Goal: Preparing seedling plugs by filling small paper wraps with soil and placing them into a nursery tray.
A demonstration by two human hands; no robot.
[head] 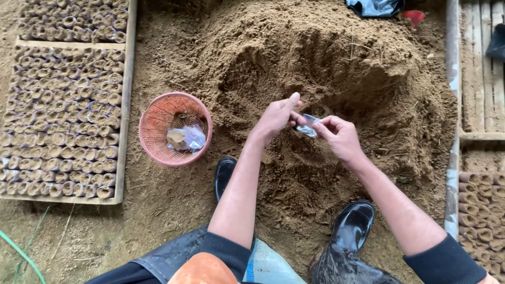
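Note:
Both my hands meet over a scooped hollow in a big mound of brown soil (pixel 315 58). My left hand (pixel 276 117) and my right hand (pixel 342 135) pinch a small clear plastic bag (pixel 307 125) between their fingertips. The bag looks flat and holds no soil that I can see. My black rubber boots (pixel 351 223) stand on the soil just below my forearms.
A pink plastic basket (pixel 152 123) with clear bags inside sits left of my hands. Further left a wooden frame (pixel 122 126) holds rows of several soil-filled bags (pixel 60 121). More filled bags (pixel 481 215) lie at the right, beside a metal pole (pixel 452 105).

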